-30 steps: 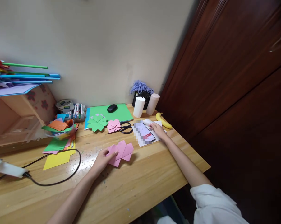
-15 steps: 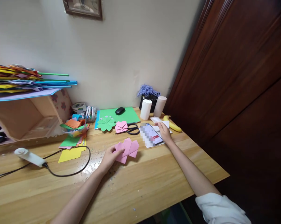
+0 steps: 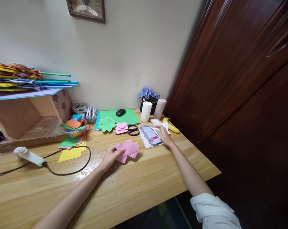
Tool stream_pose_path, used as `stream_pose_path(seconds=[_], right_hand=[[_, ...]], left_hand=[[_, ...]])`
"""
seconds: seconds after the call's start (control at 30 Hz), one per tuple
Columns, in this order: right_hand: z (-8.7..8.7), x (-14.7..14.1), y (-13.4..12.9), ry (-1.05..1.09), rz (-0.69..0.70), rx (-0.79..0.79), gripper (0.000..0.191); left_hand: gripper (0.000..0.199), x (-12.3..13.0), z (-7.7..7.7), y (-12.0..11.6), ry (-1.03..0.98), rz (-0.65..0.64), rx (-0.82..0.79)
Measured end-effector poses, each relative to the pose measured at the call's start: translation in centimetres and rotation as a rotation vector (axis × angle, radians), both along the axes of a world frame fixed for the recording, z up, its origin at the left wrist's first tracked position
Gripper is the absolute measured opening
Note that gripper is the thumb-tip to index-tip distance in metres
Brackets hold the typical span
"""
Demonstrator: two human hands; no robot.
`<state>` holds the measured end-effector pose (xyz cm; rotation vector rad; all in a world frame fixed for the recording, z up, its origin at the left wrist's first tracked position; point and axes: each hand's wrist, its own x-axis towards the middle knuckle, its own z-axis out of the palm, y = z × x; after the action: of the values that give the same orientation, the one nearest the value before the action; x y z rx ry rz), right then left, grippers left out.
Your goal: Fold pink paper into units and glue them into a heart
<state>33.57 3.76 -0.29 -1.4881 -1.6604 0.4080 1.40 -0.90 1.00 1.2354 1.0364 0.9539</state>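
A pink folded-paper flower is pinched by its left petals between the thumb and fingers of my left hand, just over the table. My right hand lies with fingers stretched out at the right edge of a phone. The phone rests lit on white paper; part of it is blurred. Whether the fingertips press on its screen I cannot tell. Behind the pink flower are a smaller pink folded piece, black-handled scissors and a green folded-paper flower.
At the back stand two pale cylinders, beside a banana. A black mouse sits on green sheets. To the left are a tub of paper scraps, a glue gun with its cord, and a box.
The whole view has shifted slightly, moving table items a little to the left. My left hand keeps its hold on the pink flower, and my right hand stays by the phone.
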Motion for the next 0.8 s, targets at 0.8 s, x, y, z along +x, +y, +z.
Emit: stream_pose_path(seconds=[0.8], right_hand=[[2.7,-0.7,1.9,-0.263,-0.063,0.061,0.029]], left_hand=[[0.032,-0.2,-0.6,0.8,0.067,-0.058,-0.039]])
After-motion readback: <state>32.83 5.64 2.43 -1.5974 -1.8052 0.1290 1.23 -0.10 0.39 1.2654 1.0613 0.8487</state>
